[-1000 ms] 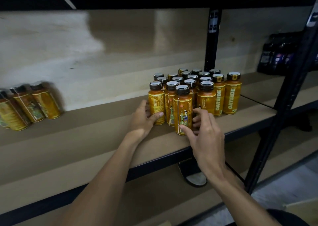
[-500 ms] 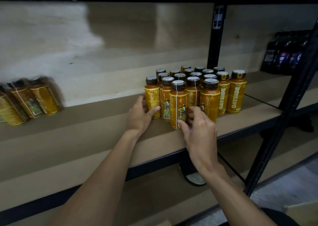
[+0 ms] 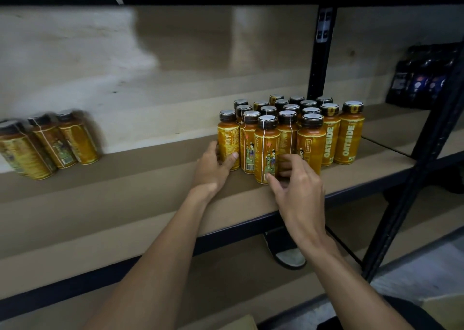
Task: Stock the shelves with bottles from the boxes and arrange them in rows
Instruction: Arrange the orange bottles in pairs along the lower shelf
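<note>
Little has shifted in the last second: your left hand (image 3: 213, 170) still grips the end bottle (image 3: 228, 141) at the cluster's left, thumb across its front. Your right hand (image 3: 298, 191) pinches the front bottle (image 3: 266, 151) low down between thumb and curled fingers. Both bottles stand upright on the shelf (image 3: 125, 191), packed against the other bottles (image 3: 308, 118).

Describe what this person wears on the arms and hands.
Nothing worn shows. The left hand and the right hand are bare, with no gloves, and no ring shows on the visible fingers. The left forearm and the right forearm have no sleeve as far up as the view reaches. Neither wrist carries a watch or band.
</note>
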